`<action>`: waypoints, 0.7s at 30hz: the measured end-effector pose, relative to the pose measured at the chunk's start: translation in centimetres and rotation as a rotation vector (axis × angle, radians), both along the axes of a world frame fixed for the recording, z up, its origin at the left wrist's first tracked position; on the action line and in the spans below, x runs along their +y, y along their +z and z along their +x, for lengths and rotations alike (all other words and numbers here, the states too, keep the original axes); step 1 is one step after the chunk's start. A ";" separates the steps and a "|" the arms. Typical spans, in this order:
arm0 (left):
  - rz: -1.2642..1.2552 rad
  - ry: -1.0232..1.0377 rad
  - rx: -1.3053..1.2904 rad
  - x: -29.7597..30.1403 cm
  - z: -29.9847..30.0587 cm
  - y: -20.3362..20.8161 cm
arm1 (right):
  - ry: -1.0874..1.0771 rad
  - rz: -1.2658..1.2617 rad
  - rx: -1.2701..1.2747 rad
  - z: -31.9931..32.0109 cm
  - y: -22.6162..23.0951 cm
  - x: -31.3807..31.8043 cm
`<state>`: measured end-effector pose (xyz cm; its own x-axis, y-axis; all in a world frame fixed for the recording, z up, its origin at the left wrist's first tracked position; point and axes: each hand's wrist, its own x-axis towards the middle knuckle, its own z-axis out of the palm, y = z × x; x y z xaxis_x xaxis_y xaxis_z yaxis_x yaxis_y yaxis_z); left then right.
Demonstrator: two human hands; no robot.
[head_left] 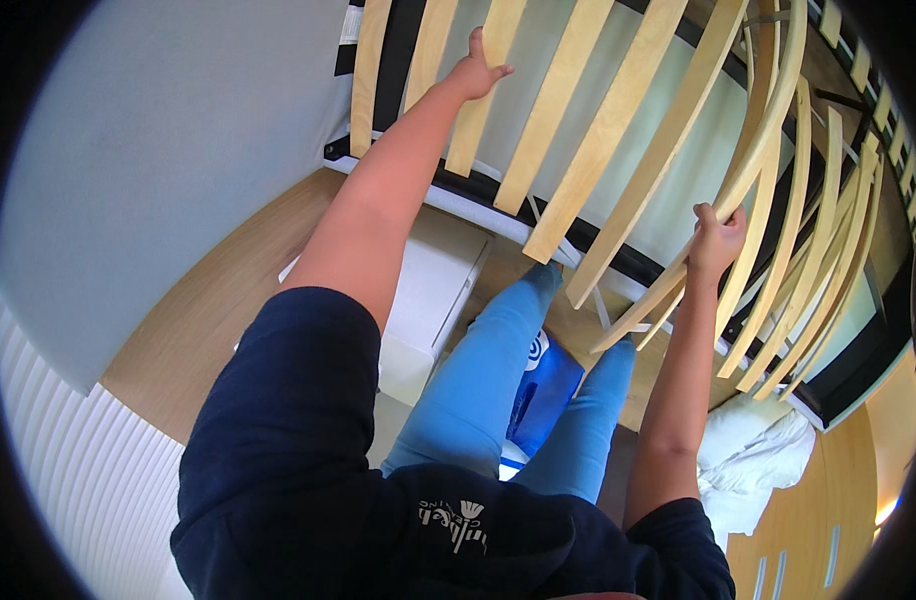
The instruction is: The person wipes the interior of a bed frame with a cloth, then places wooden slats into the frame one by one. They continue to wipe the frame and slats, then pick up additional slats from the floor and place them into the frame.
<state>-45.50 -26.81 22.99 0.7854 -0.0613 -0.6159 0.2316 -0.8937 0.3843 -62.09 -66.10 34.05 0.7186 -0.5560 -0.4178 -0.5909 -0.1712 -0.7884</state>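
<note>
Light wooden bed slats run in a row across a dark-edged bed frame point(843, 385). My left hand point(475, 73) lies against one slat point(470, 138) toward the left end of the row, its thumb and a finger spread apart; its other fingers are hard to make out. Farther right, my right hand point(716, 241) is closed around a bowed slat point(756, 158) that runs past it to a lower end near my knee. Behind the slats shows a pale panel point(588, 110).
A white box-like unit point(433, 285) stands below the frame, left of my legs. Between my legs lies a blue bag point(548, 395). White bedding point(753, 450) is heaped at the right, by a wooden cabinet front point(808, 520). A grey wall point(168, 150) borders the left.
</note>
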 end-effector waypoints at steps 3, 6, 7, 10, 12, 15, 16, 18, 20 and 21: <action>0.013 0.019 0.020 0.1 -0.3 0.3 | -0.001 0.026 -0.020 0.1 -0.1 0.1; -0.021 0.018 -0.010 -0.5 0.5 0.5 | -0.019 0.047 -0.005 -0.1 -0.2 -0.2; -0.034 0.023 -0.025 -0.9 1.4 0.5 | -0.025 0.044 -0.009 -0.1 -0.2 -0.3; -0.120 0.125 -0.016 -0.6 4.1 -0.6 | 0.007 0.009 0.006 0.1 -0.3 -0.3; -0.170 0.147 0.024 -0.2 4.8 -1.5 | 0.011 -0.007 0.024 0.1 -0.3 -0.2; -0.140 0.077 0.018 0.9 4.1 -1.7 | 0.013 0.010 0.024 0.3 -0.5 -0.2; -0.095 0.030 -0.031 1.2 2.4 -1.7 | 0.014 0.017 0.018 0.3 -0.6 -0.1; -0.049 -0.001 -0.086 1.0 0.8 -0.8 | 0.011 0.028 0.006 0.4 -0.9 -0.3; -0.049 0.031 -0.092 0.2 -0.2 0.3 | 0.001 0.038 0.000 0.1 -1.7 -0.8; -0.057 0.068 -0.089 0.3 -0.4 0.2 | 0.014 0.017 0.000 0.2 -2.0 -1.0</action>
